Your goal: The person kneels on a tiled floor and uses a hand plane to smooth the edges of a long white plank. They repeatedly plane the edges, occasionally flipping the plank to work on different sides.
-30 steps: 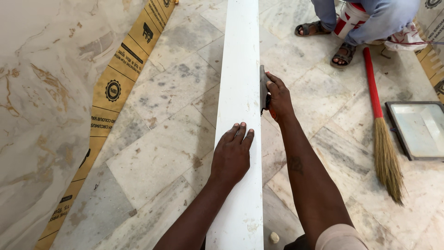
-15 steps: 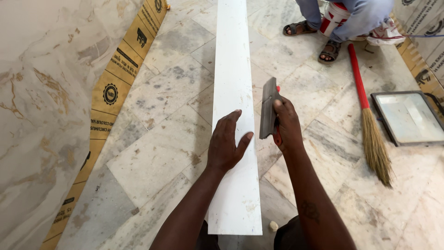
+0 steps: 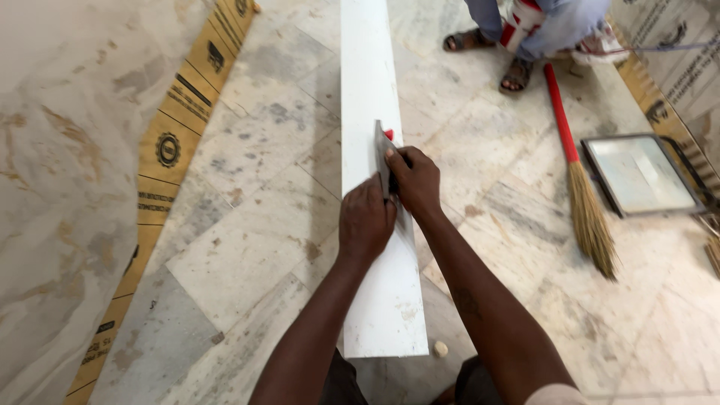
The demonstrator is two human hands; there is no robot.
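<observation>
White board point(image 3: 375, 247), long and narrow, runs straight away from the camera across a marble floor point(image 3: 247, 225), near end sitting just past the person's knees with a small pale round bit point(image 3: 441, 349) lying beside its corner. Partway up the board both hands are bunched together: the left hand point(image 3: 365, 221) sits on the board's face with fingers curled down, pressing it flat as far as I can tell, and the right hand point(image 3: 415, 180) is wrapped tight around a scraper point(image 3: 383, 154), a flat metal blade with a speck of red handle poking out above the knuckles. The blade stands on edge against the board near its right side, touching it. My read is this is the middle of a scraping or smoothing pass along the board, not the start or the finish, since plenty of board lies beyond the blade. The next stroke would want the left hand holding the board steady and the blade kept at a constant angle so it doesn't dig in or skip off the edge. Farther out on the right there's a broom point(image 3: 577, 172) with a red stick lying on the floor, a flat rectangular panel point(image 3: 641, 174) just beside it, brown printed cardboard point(image 3: 169, 142) along the left wall, and at the far end another person's sandalled feet point(image 3: 517, 75).
</observation>
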